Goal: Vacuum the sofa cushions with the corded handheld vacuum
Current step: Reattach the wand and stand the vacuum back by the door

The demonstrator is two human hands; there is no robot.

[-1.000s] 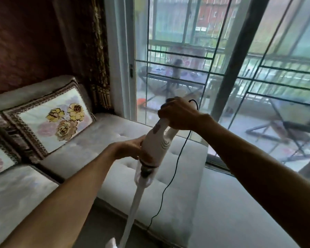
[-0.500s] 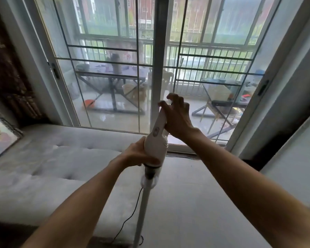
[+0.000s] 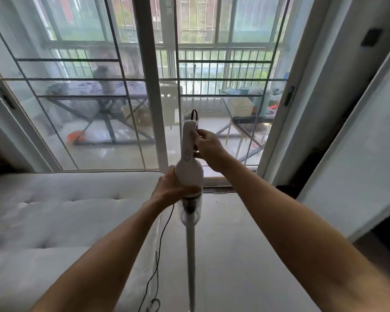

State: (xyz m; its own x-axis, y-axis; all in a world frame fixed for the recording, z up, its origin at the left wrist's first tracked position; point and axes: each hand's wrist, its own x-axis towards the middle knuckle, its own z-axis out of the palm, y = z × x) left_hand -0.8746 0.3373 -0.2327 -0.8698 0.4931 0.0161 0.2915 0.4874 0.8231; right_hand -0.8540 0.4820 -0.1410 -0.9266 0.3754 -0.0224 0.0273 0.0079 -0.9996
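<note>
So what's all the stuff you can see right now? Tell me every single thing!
vacuum: one, white, upright in the middle, held in both hands
vacuum tube: one, white, running straight down from the vacuum body
cord: one, black, leaving the handle top and hanging down by the sofa's edge
sofa: one, pale grey, tufted, on the left
sliding glass doors: two panels, white frames with dark bars, straight ahead
balcony tables: two, dark frames, outside behind the glass
orange thing: one, on the balcony floor, too blurred to name
left hand: one, wrapped round the vacuum's lower body
right hand: one, fingers at the handle
</note>
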